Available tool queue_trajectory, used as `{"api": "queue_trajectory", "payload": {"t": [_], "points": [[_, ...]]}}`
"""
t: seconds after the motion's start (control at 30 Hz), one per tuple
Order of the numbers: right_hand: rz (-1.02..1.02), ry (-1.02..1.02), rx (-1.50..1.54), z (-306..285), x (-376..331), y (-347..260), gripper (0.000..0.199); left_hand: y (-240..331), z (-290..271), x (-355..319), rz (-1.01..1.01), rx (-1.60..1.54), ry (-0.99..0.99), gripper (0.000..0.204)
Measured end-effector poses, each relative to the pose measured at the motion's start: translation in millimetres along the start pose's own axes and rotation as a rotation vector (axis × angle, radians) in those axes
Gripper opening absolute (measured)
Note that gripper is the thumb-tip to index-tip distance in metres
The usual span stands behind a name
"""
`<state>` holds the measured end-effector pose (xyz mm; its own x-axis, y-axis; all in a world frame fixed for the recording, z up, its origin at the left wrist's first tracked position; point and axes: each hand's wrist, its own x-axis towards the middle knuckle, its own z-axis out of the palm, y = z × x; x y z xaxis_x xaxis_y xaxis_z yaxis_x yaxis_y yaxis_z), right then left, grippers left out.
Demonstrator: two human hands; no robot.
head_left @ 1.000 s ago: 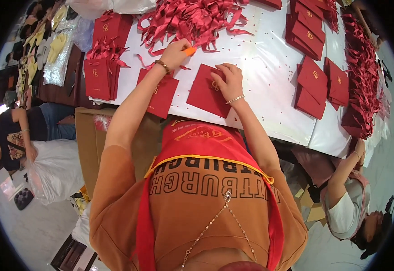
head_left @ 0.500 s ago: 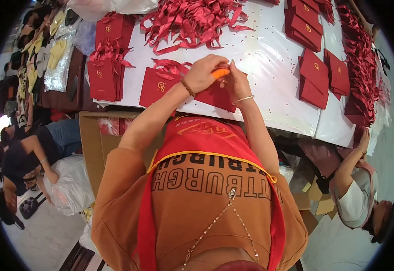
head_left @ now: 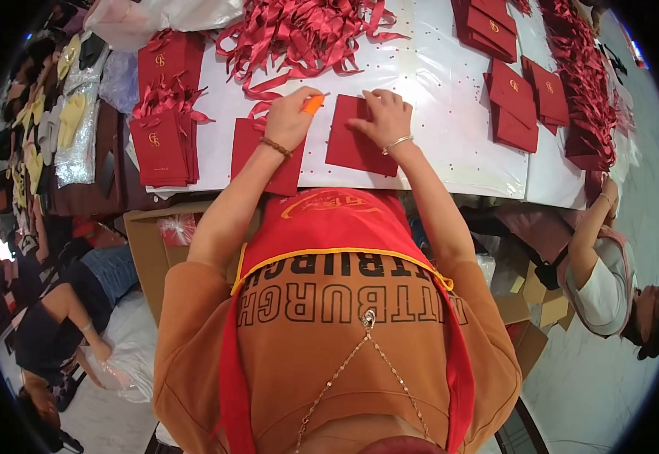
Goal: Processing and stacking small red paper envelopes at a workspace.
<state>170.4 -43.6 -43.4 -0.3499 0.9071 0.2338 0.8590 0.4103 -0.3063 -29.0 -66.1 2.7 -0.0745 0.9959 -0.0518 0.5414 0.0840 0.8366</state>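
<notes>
Left hand: your left hand [head_left: 290,121] is curled closed around a small orange tool [head_left: 313,104], whose end sticks out past your fingers toward the right; its exact kind is hidden by your grip.
Right hand: your right hand [head_left: 386,121] is spread, thumb well apart from the fingers, resting on the upper right part of a flat red bag [head_left: 348,147]; you cannot be seen pinching it, and whether the fingertips press cannot be told.
Bag under the right hand: lies slightly tilted near the table's front edge, in front of your body.
Bags under the left wrist: more red bags [head_left: 250,147] lie just left of that one, partly covered by your left hand and forearm.
Ribbons: a loose heap of red ribbons [head_left: 307,34] sits beyond your hands on the white table [head_left: 435,151].
Left side: a stack of red bags with ribbon handles [head_left: 167,155].
Right side: plain-fronted piles of red bags [head_left: 512,113], well apart from your right hand.
</notes>
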Motion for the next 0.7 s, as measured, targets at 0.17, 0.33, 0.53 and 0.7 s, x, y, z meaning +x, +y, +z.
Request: {"api": "queue_trajectory", "payload": {"t": [0.17,0.33,0.53,0.7], "points": [[-0.048,-0.034,0.066,7.1,-4.2,-2.9,0.047,-14.3,34.3,-2.0,0.18,0.201,-0.004,0.015],[-0.077,-0.167,0.21,5.3,-4.5,-3.5,0.04,-13.1,54.3,-16.4,-0.063,0.194,-0.05,0.015],[0.125,-0.637,0.465,1.4,15.8,15.0,0.036,-6.6,55.7,-18.7,-0.114,0.232,-0.046,0.015],[0.185,-0.728,0.499,0.7,21.1,17.2,0.036,-6.3,61.3,-18.5,-0.128,0.21,-0.087,0.016]]}}
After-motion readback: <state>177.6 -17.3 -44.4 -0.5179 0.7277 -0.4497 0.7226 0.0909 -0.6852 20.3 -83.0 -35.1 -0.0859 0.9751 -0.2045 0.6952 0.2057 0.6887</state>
